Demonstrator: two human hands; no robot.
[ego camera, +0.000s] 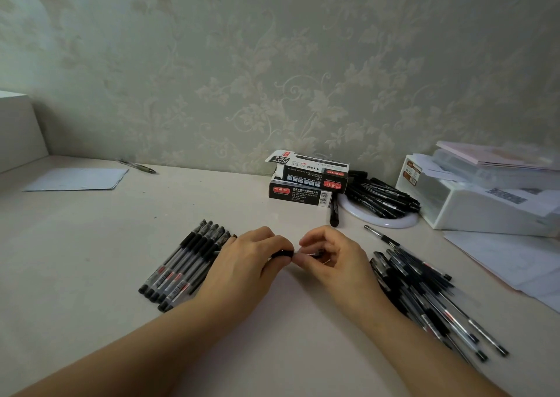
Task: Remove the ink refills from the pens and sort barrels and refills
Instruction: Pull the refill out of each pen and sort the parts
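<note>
Most of the pen (286,253) I was working on was hidden inside my own fingers. Only its dark grip section showed in the gap between my hands, with a pale, blurred stretch of barrel running into my right hand (333,255). I could not tell whether the refill had come out at all, nor whether the tip was loose; the picture was too soft there. My left hand (251,258) had its fingers curled round the dark end of the pen, and my right hand pinched the clear end between thumb and fingertips, so both held the same pen, low over the desk (91,245) and about midway between the two groups of pens.

To the left, partly covered by my left wrist, lay a neat row of pens (185,263) side by side, caps toward me. To the right, just beside my right wrist, was a loose heap of pens (430,299), crossing one another, some smeared and hard to separate; my forearm cut off its near edge.

Farther back stood two stacked pen boxes (306,184), the upper with its flap open. Beside them a white round dish (394,219) held more dark pens (381,196), and one lay on the desk in front of the boxes. A white plastic organiser (485,211) ran out of view at the right. A sheet of paper (78,180) and a lone pen (139,166) lay far left.
</note>
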